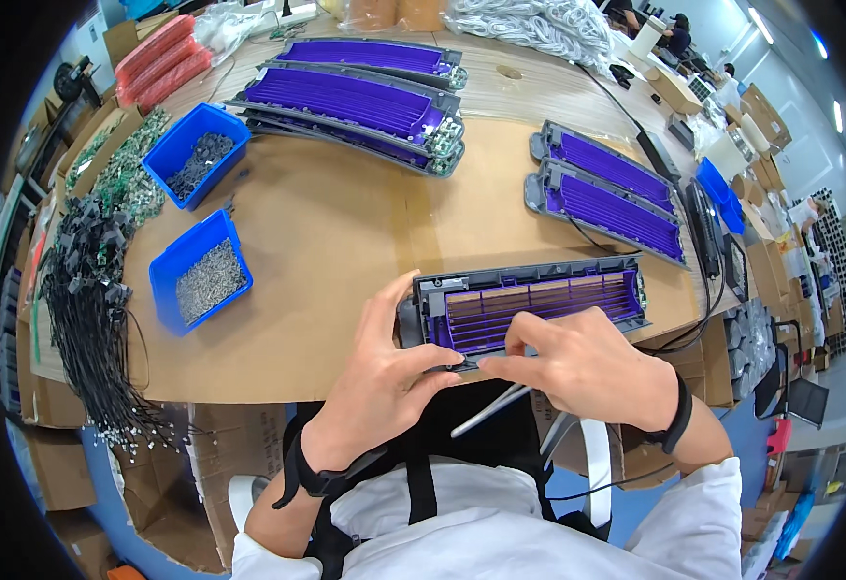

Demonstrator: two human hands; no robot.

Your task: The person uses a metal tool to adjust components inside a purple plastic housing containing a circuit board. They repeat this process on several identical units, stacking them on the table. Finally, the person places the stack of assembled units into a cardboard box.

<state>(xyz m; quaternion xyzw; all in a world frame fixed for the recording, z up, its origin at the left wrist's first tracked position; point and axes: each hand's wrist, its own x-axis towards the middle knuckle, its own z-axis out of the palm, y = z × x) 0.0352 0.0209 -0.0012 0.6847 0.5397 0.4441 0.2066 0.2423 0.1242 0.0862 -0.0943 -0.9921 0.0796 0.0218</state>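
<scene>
A long grey plastic housing with purple slats [481, 333] lies at the table's near edge, in front of my body. My left hand [381, 372] grips its left end, fingers behind the end and thumb on the near rim. Leaning over the near side, my right hand [592, 367] has thumb and forefinger pressed close together at that rim, beside my left thumb. Whatever is between those fingertips is too small to make out. Part of the slats and near rim is hidden under the right hand.
Similar housings are stacked at the far side [355, 101] and two lie at the right [616, 208]. Blue bins of dark parts [234, 130] and screws [200, 314] stand left, near bundled black cables [89, 300]. A black cord [708, 280] runs along the right.
</scene>
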